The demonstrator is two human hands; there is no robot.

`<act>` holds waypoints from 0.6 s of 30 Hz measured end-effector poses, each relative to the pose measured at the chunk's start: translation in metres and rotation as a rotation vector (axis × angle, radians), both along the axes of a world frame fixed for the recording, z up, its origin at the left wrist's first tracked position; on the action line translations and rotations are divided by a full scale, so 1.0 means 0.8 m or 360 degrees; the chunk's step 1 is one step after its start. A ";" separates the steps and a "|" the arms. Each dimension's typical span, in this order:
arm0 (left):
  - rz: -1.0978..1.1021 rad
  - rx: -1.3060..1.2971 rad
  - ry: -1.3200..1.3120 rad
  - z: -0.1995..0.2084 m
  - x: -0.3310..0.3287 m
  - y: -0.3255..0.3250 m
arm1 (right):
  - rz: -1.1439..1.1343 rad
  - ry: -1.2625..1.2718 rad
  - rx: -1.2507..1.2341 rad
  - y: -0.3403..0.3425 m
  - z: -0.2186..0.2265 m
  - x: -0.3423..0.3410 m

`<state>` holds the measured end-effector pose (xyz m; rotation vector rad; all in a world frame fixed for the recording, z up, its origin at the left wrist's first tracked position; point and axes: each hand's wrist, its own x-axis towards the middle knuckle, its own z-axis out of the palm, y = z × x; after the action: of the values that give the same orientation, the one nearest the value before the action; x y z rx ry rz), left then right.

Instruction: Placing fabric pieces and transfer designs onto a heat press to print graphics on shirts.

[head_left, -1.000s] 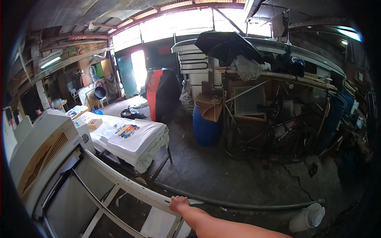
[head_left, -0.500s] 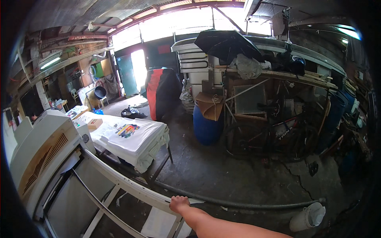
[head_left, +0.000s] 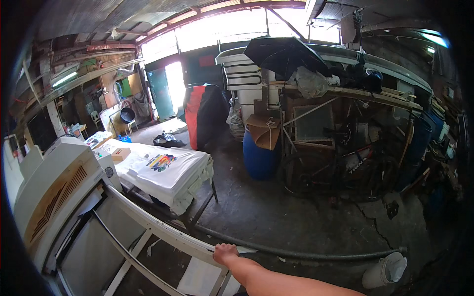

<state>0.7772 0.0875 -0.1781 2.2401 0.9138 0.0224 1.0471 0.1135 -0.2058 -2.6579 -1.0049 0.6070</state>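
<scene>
My right hand (head_left: 226,253) reaches in from the lower right, with its fingers curled over the near end of a long white metal rail (head_left: 168,236). This rail belongs to an open frame with crossbars, joined to a large pale machine (head_left: 61,167) at the left that has a slotted vent. Below the hand, a white sheet (head_left: 198,277) shows between the frame's bars. My left hand is out of view. Beyond the rail, a table bears a stack of white printed shirts (head_left: 182,170) with a small cardboard box (head_left: 120,154) near them.
A dark pipe (head_left: 296,254) lies along the floor past the rail, with a white bucket (head_left: 384,270) at its right end. A blue barrel (head_left: 259,160), a bicycle (head_left: 340,170), an open black umbrella (head_left: 286,54) and a red-and-black covered object (head_left: 202,118) stand farther off.
The view has shifted slightly, so the surroundings sit a little farther right in the picture. My right hand keeps its grip at the same place on the rail.
</scene>
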 end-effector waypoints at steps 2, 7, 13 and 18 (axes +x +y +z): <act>-0.0029 0.0022 0.0009 -0.002 0.001 0.000 | -0.0013 -0.0016 0.0004 -0.002 -0.003 0.002; -0.0061 -0.0020 -0.0021 0.003 0.000 0.001 | -0.0029 -0.0020 0.0015 -0.001 -0.005 0.002; -0.0098 0.0035 0.0096 0.016 0.005 -0.001 | -0.0020 -0.0046 0.0043 -0.002 -0.004 0.001; 0.0033 0.0041 -0.0049 -0.008 -0.004 0.002 | -0.0024 0.0008 0.0034 0.001 0.005 -0.002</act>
<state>0.7742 0.0890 -0.1846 2.2478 0.9251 0.0788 1.0456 0.1139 -0.2021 -2.6415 -0.9835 0.5964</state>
